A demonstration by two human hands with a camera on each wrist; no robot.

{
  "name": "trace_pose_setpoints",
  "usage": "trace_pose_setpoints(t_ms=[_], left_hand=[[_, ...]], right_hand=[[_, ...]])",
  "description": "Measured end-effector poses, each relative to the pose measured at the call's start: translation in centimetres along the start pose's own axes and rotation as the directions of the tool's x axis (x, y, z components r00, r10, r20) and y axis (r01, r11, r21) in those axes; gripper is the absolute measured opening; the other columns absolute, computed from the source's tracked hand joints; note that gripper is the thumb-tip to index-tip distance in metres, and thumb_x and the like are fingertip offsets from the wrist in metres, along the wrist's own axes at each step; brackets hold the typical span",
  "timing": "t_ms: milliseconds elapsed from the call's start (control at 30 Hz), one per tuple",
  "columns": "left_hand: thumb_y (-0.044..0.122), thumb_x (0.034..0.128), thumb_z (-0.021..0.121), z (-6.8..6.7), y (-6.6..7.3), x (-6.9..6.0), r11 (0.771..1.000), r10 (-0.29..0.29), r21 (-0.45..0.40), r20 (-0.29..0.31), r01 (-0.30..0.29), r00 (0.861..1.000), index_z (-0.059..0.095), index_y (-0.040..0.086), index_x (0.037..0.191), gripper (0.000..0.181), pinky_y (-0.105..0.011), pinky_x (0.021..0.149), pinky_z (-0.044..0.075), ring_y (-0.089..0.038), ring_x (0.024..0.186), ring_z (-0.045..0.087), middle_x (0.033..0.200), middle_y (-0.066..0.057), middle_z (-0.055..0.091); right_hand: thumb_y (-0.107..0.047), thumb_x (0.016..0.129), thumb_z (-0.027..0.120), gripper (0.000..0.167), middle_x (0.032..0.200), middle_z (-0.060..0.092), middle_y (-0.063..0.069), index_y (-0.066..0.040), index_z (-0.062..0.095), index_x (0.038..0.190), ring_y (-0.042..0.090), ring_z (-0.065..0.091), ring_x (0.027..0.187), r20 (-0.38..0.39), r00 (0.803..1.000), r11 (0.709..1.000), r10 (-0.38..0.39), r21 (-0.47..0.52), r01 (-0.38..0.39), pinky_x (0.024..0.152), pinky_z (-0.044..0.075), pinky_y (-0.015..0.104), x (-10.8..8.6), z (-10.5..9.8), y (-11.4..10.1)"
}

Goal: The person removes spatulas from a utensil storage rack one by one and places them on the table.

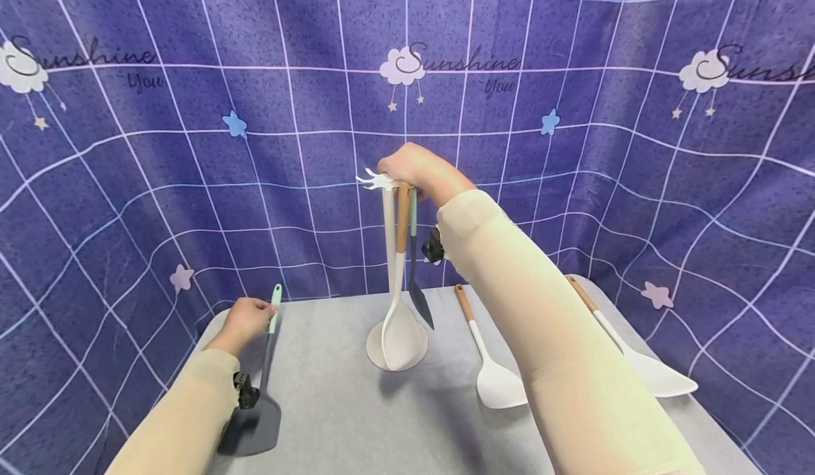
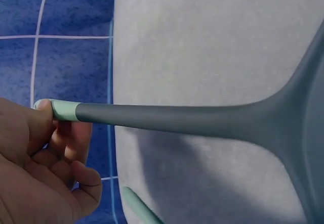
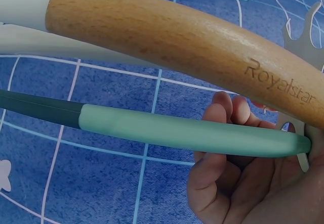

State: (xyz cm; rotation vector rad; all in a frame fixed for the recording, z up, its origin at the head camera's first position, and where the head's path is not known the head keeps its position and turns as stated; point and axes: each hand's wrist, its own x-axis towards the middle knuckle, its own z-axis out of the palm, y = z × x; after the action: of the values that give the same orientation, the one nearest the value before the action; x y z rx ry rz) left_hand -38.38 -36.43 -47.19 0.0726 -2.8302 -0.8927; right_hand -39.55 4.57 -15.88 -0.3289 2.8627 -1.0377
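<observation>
At the left of the table, my left hand (image 1: 246, 319) pinches the mint-green handle of a dark grey turner (image 1: 261, 422) between thumb and fingers, close to the handle's end in the left wrist view. My right hand (image 1: 417, 163) is at the top of a white utensil stand (image 1: 390, 241) with branched hooks and a round base. Its fingers curl round the upper mint handle of a dark-headed spatula (image 1: 420, 305), beside a hook in the right wrist view. A white utensil (image 1: 404, 340) with a wooden handle (image 3: 177, 37) hangs there too. My thumb's hold is hidden.
Right of the stand lies a white turner (image 1: 496, 383) with a wooden handle. Another wooden-handled white utensil (image 1: 656, 372) lies near the right edge, partly behind my forearm. A second mint handle (image 2: 139, 206) shows in the left wrist view. A purple-blue curtain (image 1: 305, 107) surrounds the table.
</observation>
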Motion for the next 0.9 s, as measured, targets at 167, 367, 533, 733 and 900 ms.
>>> trace_pose_setpoints(t_ms=[167,367,533,733,900], left_hand=[[0.02,0.1092,0.064,0.9,-0.1,0.2,1.0,-0.015,0.004,0.025,0.014,1.0,0.076,-0.015,0.127,0.041,-0.059,0.097,0.062,-0.053,0.117,0.074,0.125,-0.035,0.079],[0.017,0.0999,0.075,1.6,0.2,0.1,0.999,-0.05,0.011,0.085,0.049,0.995,0.066,-0.019,0.14,0.055,-0.055,0.092,0.064,-0.045,0.105,0.074,0.128,-0.038,0.076],[0.012,0.0933,0.081,2.0,-0.2,0.0,0.997,-0.059,0.05,0.113,0.054,0.992,0.06,-0.022,0.144,0.064,-0.059,0.095,0.065,-0.048,0.109,0.074,0.135,-0.044,0.07],[0.007,0.0891,0.082,2.6,-0.5,-0.3,0.996,-0.054,0.076,0.118,0.045,0.992,0.062,-0.025,0.135,0.06,-0.064,0.102,0.063,-0.059,0.12,0.071,0.134,-0.045,0.069],[0.006,0.0831,0.087,3.5,-1.8,0.3,0.997,-0.026,0.07,0.125,0.017,0.992,0.068,-0.025,0.123,0.054,-0.063,0.097,0.065,-0.058,0.113,0.073,0.121,-0.043,0.073]], right_hand=[[-0.043,0.113,0.056,0.042,0.088,0.073,0.003,-0.006,0.07,0.124,0.019,0.072,0.077,-0.002,1.0,1.0,-0.007,0.012,0.007,0.073,0.069,0.035,0.0,0.0,0.1],[-0.042,0.112,0.056,0.039,0.087,0.071,0.003,-0.007,0.07,0.119,0.016,0.07,0.073,0.003,1.0,0.999,-0.004,0.033,0.004,0.071,0.068,0.034,0.0,0.0,0.1],[-0.04,0.111,0.057,0.034,0.092,0.07,0.004,-0.009,0.069,0.109,0.016,0.069,0.072,-0.008,1.0,0.999,-0.012,0.031,0.012,0.068,0.067,0.033,0.0,0.2,0.1],[-0.04,0.111,0.056,0.032,0.094,0.069,0.004,-0.01,0.068,0.107,0.017,0.069,0.073,-0.008,1.0,1.0,-0.011,0.021,0.011,0.066,0.065,0.032,-0.1,0.2,0.0],[-0.041,0.113,0.056,0.036,0.077,0.069,0.0,-0.008,0.071,0.108,0.016,0.068,0.07,-0.004,1.0,1.0,-0.013,0.014,0.013,0.064,0.063,0.031,0.1,0.1,0.1]])
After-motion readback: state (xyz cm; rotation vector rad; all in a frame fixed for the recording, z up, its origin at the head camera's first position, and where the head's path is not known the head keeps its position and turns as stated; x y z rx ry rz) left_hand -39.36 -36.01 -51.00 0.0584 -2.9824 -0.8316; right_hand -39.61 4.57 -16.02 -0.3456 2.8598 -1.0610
